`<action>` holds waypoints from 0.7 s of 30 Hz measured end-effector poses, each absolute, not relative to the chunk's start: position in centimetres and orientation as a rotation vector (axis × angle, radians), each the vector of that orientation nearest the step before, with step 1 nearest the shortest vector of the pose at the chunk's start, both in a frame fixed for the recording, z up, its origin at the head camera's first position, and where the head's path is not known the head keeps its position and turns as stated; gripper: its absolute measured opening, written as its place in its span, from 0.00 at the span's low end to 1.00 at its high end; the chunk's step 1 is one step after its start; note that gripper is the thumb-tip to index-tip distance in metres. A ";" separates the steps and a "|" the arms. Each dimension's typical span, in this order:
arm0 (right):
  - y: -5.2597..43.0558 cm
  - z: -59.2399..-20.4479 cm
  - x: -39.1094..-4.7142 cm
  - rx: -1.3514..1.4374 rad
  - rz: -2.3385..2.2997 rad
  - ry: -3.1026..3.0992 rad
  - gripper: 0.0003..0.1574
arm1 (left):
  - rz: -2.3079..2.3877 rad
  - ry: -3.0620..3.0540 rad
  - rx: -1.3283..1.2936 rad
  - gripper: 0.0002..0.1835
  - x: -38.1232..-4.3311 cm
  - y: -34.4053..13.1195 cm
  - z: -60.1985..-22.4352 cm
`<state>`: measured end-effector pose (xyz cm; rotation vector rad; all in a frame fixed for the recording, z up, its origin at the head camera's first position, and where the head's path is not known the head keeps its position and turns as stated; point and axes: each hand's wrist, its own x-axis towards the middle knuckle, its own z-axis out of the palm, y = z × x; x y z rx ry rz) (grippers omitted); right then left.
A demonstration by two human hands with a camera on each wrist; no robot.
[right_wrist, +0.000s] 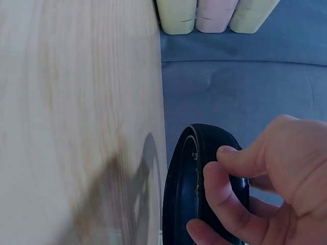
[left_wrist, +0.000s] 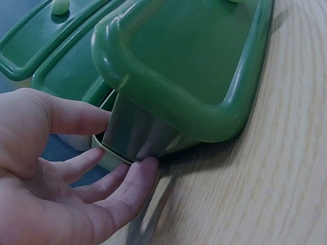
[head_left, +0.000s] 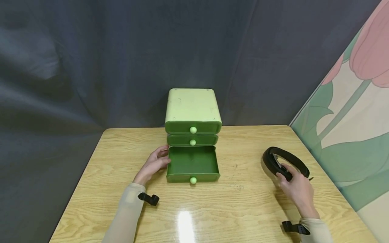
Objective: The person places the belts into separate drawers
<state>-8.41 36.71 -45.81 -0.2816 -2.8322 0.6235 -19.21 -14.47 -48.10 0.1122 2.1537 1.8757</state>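
Observation:
A small light-green cabinet (head_left: 192, 104) with dark green drawers stands at the table's far edge. Its bottom drawer (head_left: 192, 162) is pulled out, with a bare inside and a round pale green knob (head_left: 193, 180). At the left side of this drawer is my left hand (head_left: 153, 165). In the left wrist view its fingertips (left_wrist: 148, 166) touch the cabinet's lower front edge beside the drawer wall, thumb and fingers apart. Over the table's right side, my right hand (head_left: 297, 190) grips a coiled black belt (head_left: 268, 161) between thumb and fingers; the buckle is partly hidden.
The wooden table (head_left: 243, 209) reaches back to a dark curtain (head_left: 136, 60). On the right stands a panel with painted tulips (head_left: 349, 118). The cabinet's top drawer (head_left: 179, 127) and middle drawer (head_left: 179, 140) sit above the pulled-out one.

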 end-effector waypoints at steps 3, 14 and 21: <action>36.5 -45.8 -8.3 -0.237 0.629 -2.815 0.32 | 1.874 2.154 0.113 0.41 -19.2 -14.5 -48.2; 35.2 -45.3 -7.8 -0.161 0.632 -2.789 0.29 | 1.880 2.154 0.114 0.40 -19.3 -14.5 -48.2; 34.7 -45.0 -7.7 -0.137 0.635 -2.770 0.28 | 1.889 2.151 0.105 0.40 -19.4 -14.5 -48.3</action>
